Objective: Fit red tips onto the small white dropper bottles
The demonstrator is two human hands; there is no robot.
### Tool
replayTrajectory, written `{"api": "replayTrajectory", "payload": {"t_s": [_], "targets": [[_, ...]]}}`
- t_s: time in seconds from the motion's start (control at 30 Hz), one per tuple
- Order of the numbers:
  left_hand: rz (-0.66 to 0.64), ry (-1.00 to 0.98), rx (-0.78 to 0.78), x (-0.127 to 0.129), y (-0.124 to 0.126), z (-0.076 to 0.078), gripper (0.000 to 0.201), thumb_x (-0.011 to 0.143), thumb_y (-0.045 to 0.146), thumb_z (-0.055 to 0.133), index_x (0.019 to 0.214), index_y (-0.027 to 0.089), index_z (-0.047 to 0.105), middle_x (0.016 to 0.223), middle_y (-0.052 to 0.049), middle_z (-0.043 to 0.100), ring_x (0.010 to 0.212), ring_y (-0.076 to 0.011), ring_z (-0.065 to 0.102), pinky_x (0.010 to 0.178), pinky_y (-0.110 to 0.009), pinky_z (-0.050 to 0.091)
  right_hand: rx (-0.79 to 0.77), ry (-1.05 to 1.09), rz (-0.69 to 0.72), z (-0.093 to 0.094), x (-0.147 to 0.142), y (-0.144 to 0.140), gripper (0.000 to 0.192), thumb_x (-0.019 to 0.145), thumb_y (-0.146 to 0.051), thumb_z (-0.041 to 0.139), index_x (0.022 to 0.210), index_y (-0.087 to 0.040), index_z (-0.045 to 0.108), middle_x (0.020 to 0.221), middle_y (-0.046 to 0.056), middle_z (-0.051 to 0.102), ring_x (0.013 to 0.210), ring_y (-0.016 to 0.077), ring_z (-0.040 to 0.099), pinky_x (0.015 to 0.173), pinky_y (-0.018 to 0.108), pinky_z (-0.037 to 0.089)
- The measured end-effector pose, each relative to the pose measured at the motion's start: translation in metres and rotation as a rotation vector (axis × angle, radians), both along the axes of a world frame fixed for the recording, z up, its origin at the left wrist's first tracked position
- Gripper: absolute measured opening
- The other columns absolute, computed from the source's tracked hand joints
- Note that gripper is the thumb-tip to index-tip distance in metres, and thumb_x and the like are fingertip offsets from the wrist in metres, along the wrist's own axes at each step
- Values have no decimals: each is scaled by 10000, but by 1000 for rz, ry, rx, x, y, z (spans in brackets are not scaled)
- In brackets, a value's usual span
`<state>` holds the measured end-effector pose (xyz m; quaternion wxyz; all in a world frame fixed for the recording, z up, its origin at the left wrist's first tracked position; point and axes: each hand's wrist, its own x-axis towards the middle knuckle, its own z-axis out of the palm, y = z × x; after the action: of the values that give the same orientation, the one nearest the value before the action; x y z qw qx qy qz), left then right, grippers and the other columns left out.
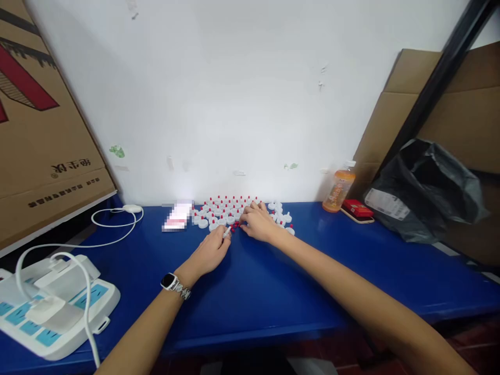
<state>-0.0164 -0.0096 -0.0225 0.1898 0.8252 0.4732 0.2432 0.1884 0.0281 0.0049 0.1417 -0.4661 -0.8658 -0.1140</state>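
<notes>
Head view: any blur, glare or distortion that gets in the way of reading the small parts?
Head view: wide-angle stretch bends the cardboard box and forearms at the edges; even lighting with soft shadows; a pixelated patch hides one item beside the white caps with red tips; those caps are too small for detail; the left hand and right hand look sharp.

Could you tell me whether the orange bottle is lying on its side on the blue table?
No, the bottle stands upright on the table, by the wall and beside a red box.
</notes>
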Motion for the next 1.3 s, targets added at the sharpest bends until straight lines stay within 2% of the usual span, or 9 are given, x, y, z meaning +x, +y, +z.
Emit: {"api": "replayTrajectory", "payload": {"t_s": [0.17, 0.47, 0.73, 0.83, 0.97, 1.07, 1.2, 1.3], "targets": [[16, 25, -30, 1, 1, -1, 247, 990, 417, 282, 886, 233, 410, 892, -27, 574, 838, -213, 561, 737, -344, 405, 9, -82, -1, -7, -10, 7, 184, 911, -290, 589, 976, -183, 724, 1028, 115, 679, 1057, 280, 481, 934, 431, 260], [5, 20, -43, 2, -3, 5, 250, 990, 410, 271, 854, 233, 384, 893, -27, 566, 828, -205, 549, 750, -344, 407, 1, -45, -6, -9, -9, 12, 190, 901, -306, 615, 1027, -187, 692, 1039, 102, 685, 1051, 279, 497, 929, 430, 258], [11, 7, -28, 2, -2, 3, 261, 986, 420, 286, 871, 229, 420, 885, -28, 592, 821, -210, 581, 708, -338, 420, 2, 5, 25, -9, -10, 11, 136, 901, -283, 620, 896, -169, 695, 974, 110, 696, 997, 270, 517, 898, 419, 276], [12, 5, -45, 3, -3, 4, 268, 988, 431, 283, 900, 229, 435, 893, -28, 598, 832, -212, 584, 722, -343, 428, 4, 97, 52, -9, -6, 6, 130, 906, -272, 614, 845, -172, 672, 918, 80, 707, 959, 245, 531, 899, 403, 271], [-1, -7, -53, 5, -6, 7, 288, 996, 448, 259, 936, 234, 441, 946, -29, 605, 875, -213, 581, 755, -350, 430, 6, 322, 52, -7, 2, -4, 142, 933, -248, 578, 832, -180, 650, 856, 32, 710, 872, 191, 545, 869, 356, 280], [-4, 0, -38, 5, -7, 7, 273, 998, 432, 266, 927, 234, 441, 965, -30, 607, 893, -216, 579, 778, -360, 428, 19, 390, 35, -3, 9, -13, 168, 946, -275, 568, 833, -189, 658, 876, 33, 703, 892, 194, 536, 842, 345, 289], [-23, 17, -16, 7, -7, 5, 277, 1002, 423, 263, 931, 236, 454, 953, -34, 608, 893, -221, 579, 798, -374, 435, 56, 477, -13, -2, 32, -33, 204, 964, -302, 527, 849, -199, 661, 887, 47, 664, 908, 204, 528, 833, 340, 334], [-72, 3, -2, 14, -11, 3, 284, 1003, 437, 271, 970, 237, 469, 985, -44, 607, 929, -224, 580, 842, -385, 444, 99, 598, -45, -9, 54, -56, 231, 982, -293, 473, 849, -197, 634, 845, 50, 622, 856, 194, 534, 821, 323, 384]]}}
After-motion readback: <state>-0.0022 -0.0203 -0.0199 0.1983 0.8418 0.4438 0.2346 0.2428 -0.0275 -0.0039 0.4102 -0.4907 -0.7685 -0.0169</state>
